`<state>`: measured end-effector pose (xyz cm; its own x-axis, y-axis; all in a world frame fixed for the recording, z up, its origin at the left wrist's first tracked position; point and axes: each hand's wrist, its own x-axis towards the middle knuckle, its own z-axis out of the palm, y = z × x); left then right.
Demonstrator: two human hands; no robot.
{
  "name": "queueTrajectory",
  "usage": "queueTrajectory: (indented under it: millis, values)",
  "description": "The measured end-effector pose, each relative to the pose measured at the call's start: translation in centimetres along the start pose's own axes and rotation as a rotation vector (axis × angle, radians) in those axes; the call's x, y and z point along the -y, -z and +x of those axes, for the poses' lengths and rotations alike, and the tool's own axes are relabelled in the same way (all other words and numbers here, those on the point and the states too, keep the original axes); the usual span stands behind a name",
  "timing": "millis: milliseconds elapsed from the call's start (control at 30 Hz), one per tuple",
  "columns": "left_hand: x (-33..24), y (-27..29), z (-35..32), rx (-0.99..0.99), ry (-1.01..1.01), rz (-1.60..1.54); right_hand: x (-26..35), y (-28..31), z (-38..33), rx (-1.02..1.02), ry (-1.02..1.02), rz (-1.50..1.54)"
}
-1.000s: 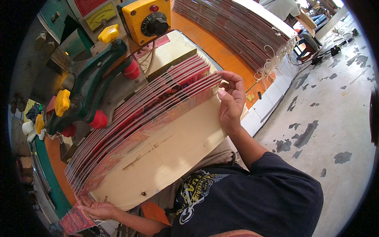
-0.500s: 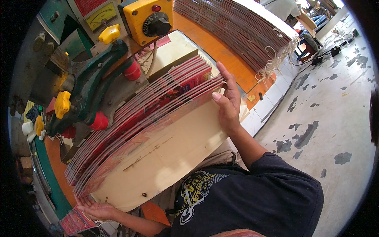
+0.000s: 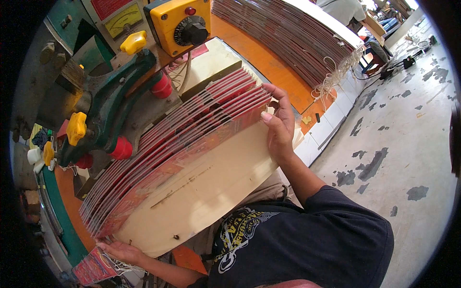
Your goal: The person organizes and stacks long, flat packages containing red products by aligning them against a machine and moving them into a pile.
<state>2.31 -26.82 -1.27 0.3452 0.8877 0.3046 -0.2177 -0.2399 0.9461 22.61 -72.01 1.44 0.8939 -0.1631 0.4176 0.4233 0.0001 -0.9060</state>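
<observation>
A long row of thin red printed sheets (image 3: 173, 137) with pale grey edges stands slanted on a cream panel (image 3: 206, 189), between my two hands. My right hand (image 3: 280, 129) is at the far right end, its fingers bent over the front sheets' corners and its thumb on their near side. At the near left end, my left hand (image 3: 122, 252) is palm up, cupped against the sheets' lower corner. Some of its fingers are hidden behind the sheets. Another red printed piece (image 3: 94, 269) and some white string lie below that hand.
A green machine with a forked arm (image 3: 115, 96), yellow knobs and red feet stands behind the sheets. Above it hangs a yellow control box (image 3: 180, 26) with a black dial. A long brown stack (image 3: 288, 45) lies on the orange tabletop (image 3: 240, 36), with loose string (image 3: 331, 79) at its end.
My right index finger has curled down over the sheets' corners. The front sheets have spread apart, showing more red between their edges. My left hand has shifted slightly right.
</observation>
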Motion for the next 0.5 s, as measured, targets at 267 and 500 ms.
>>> queueTrajectory:
  millis: [267, 500]
  values:
    - [-0.7, 0.0, -0.1, -0.011, 0.041, -0.037, 0.3, -0.5, 0.2, -0.002, 0.0, 0.118]
    - [-1.0, -0.3, -0.3, 0.007, 0.046, -0.039, 0.3, -0.5, 0.0, -0.036, -0.031, 0.148]
